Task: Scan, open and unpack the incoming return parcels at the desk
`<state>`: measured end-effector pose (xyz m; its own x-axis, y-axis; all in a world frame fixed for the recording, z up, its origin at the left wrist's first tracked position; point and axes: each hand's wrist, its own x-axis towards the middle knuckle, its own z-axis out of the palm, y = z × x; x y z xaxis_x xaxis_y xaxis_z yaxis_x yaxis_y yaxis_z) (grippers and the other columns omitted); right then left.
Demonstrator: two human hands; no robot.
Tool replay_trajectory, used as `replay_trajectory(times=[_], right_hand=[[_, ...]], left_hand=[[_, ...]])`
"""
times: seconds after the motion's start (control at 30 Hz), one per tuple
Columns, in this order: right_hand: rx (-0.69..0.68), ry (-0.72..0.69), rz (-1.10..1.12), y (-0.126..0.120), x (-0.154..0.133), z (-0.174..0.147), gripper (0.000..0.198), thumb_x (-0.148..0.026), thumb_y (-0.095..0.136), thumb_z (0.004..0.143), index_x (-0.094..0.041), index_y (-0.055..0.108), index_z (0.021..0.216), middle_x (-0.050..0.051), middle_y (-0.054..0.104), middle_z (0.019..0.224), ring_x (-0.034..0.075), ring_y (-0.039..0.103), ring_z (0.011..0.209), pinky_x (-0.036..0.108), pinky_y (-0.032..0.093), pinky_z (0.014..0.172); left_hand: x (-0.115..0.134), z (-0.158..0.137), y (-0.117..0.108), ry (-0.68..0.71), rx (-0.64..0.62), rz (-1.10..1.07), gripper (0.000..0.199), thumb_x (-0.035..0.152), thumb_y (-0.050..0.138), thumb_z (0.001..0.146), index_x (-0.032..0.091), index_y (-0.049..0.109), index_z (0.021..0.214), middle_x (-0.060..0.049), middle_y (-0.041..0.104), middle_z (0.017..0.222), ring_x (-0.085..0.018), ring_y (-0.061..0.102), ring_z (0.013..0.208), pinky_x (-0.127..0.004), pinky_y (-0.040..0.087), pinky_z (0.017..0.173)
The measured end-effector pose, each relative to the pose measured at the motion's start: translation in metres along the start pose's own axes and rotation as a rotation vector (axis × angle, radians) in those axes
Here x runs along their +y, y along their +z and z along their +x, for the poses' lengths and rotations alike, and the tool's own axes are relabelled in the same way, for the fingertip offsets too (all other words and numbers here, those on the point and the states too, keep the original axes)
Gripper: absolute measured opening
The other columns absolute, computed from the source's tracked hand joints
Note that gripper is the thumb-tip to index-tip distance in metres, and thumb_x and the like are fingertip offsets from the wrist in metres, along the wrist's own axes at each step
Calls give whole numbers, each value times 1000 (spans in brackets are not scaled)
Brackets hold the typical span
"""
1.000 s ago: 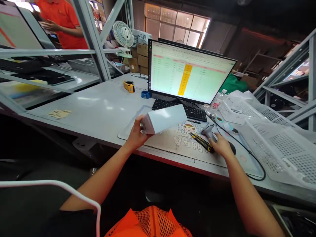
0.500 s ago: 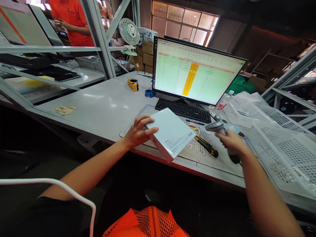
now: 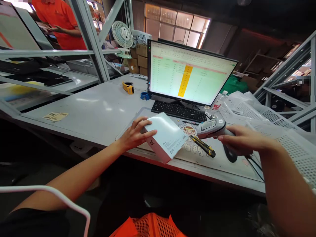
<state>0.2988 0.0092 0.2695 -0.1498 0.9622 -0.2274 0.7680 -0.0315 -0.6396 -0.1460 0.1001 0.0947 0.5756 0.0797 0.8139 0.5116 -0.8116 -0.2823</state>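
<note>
My left hand [image 3: 137, 133] grips the left edge of a white box [image 3: 166, 133], fingers on its top face. The box is tilted over the desk's front edge, and small print and a barcode show near its right corner. In my right hand [image 3: 238, 140] is a grey handheld barcode scanner [image 3: 211, 127], its head facing left toward the box. A black and yellow utility knife [image 3: 202, 146] lies on the desk mat between the box and the scanner. Just under my right hand sits a dark computer mouse [image 3: 230, 154].
Behind the box stand a black keyboard [image 3: 179, 111] and a lit monitor [image 3: 190, 74]. A yellow tape roll [image 3: 128, 87] and a blue one [image 3: 145, 95] lie left of them. White perforated baskets [image 3: 283, 138] fill the right side. A person in an orange shirt [image 3: 60, 24] stands beyond the metal frame.
My right hand has lifted the scanner nearer, and its head now points more toward the box. The left hand keeps its hold on the box. The whole view has shifted slightly.
</note>
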Motion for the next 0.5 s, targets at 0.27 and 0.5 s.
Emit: replay_trajectory(times=[0.27,0.5], right_hand=[[325,162,-420,49,84,84,46,-44,57,102,-9,65,131,21,73,124,30,73,103,37,57,84],[513,381,-559,99,138,122,88,-42,56,102,3,20,169,34,60,144,41,65,130,49,51,106]], left_hand=[[-13,-6,-23,-317,-12,-172,77,34,83,94,29,39,157,-16,59,143,-31,63,130,-47,59,107],[-1,-35,0,-934,194,-231,90,60,94,73,28,50,144,-12,59,146,-31,67,121,-43,61,99]])
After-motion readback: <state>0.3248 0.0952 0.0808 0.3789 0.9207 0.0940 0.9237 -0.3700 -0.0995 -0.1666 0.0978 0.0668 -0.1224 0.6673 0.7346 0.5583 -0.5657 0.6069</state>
